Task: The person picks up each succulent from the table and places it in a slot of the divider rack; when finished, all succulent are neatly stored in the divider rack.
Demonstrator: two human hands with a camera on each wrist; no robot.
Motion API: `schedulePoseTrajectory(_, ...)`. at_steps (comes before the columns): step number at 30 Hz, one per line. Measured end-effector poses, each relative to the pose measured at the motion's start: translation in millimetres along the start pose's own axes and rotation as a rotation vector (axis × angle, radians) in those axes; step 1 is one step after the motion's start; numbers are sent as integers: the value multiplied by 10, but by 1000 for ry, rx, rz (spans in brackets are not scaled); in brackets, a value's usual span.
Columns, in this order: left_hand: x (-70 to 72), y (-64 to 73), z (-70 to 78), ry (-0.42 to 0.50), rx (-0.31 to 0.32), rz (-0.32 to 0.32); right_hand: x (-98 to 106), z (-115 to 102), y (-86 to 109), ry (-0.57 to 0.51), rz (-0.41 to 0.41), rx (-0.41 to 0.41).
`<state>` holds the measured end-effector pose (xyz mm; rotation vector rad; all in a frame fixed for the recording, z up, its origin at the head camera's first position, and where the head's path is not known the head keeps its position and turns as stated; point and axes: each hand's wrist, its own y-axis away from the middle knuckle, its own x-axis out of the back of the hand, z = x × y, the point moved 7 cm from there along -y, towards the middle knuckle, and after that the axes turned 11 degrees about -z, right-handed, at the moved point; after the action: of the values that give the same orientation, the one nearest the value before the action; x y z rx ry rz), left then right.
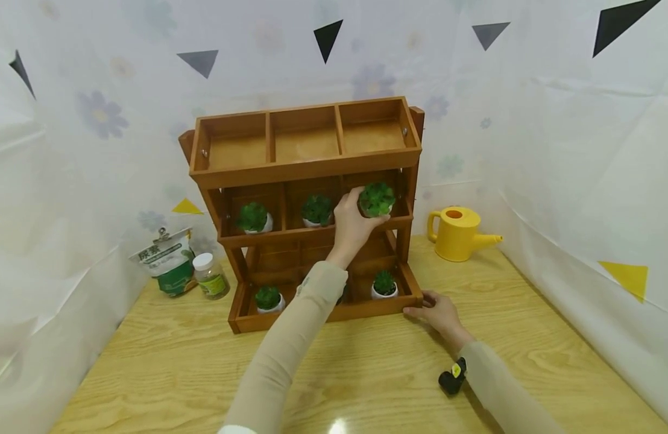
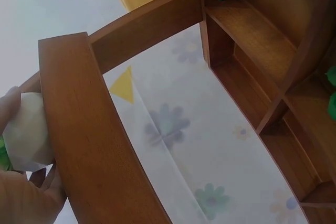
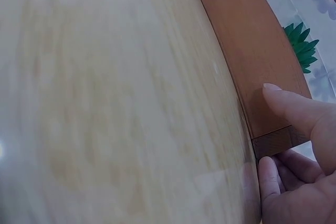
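My left hand (image 1: 354,224) grips a small potted succulent (image 1: 377,200) in front of the right compartment of the middle tier of a brown wooden plant shelf (image 1: 307,172). In the left wrist view its white faceted pot (image 2: 30,132) sits between thumb and fingers, right by the tier's front board. Low at the shelf's front right corner, my right hand (image 1: 438,313) holds the end of the bottom tier, thumb on the front board (image 3: 257,61). Two more succulents (image 1: 254,217) (image 1: 316,210) stand in the middle tier's left and centre compartments.
The bottom tier has potted plants at left (image 1: 269,299) and right (image 1: 385,284); my left sleeve hides its middle. A yellow watering can (image 1: 456,234) stands right of the shelf. To the left are a white-lidded jar (image 1: 210,277) and a clipped bag (image 1: 172,265).
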<state>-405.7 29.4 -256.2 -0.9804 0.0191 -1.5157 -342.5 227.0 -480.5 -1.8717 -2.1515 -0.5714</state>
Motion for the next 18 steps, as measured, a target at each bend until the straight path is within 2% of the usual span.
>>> schedulePoseTrajectory(4,-33,-35,8,-13,5,-18,6,0,-5,2,2,6)
schedulePoseTrajectory(12,-133,-92,-38,0,52,-106,3,20,-6,-5,-6,-2)
schedulePoseTrajectory(18,-156,-130,-66,-60,79,-155,-8,5,-1,-4,1,-6)
